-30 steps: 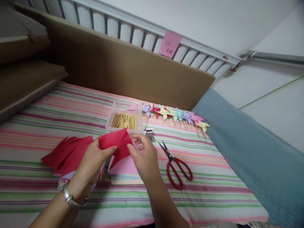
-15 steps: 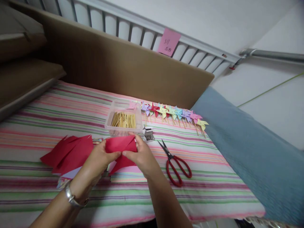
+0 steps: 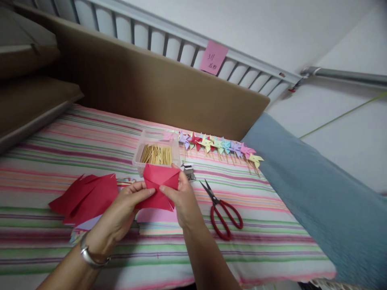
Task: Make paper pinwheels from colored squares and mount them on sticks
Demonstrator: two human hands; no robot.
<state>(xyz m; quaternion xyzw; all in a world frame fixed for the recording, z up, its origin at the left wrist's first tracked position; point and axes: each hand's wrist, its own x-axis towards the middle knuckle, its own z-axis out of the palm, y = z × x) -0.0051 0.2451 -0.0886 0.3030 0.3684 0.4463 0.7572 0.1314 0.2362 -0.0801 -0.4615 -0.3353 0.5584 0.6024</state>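
A square of red paper [image 3: 160,177] with crease lines is held up between my two hands, over the middle of the striped cloth. My left hand [image 3: 128,203] pinches its left side, thumb on top. On the right side my right hand [image 3: 184,197] grips it, thumb pressed near the middle. Under the paper lies a stack of pastel paper sheets [image 3: 159,223], pink on top. To the left, several red paper pieces [image 3: 93,197] are fanned over other coloured paper. Red-handled scissors [image 3: 222,211] lie partly spread to the right of my right hand.
Behind the paper stands a clear plastic box [image 3: 137,157] of wooden sticks [image 3: 157,155], beside a small box of metal pins [image 3: 190,173]. Several paper pinwheels [image 3: 217,145] on sticks lie in a row along a brown board [image 3: 169,92]. Brown packages [image 3: 33,100] sit at left.
The red paper has gone from folded over to opened out flatter, its creases showing. Both hands have shifted slightly, the right one now further along the paper's right edge.
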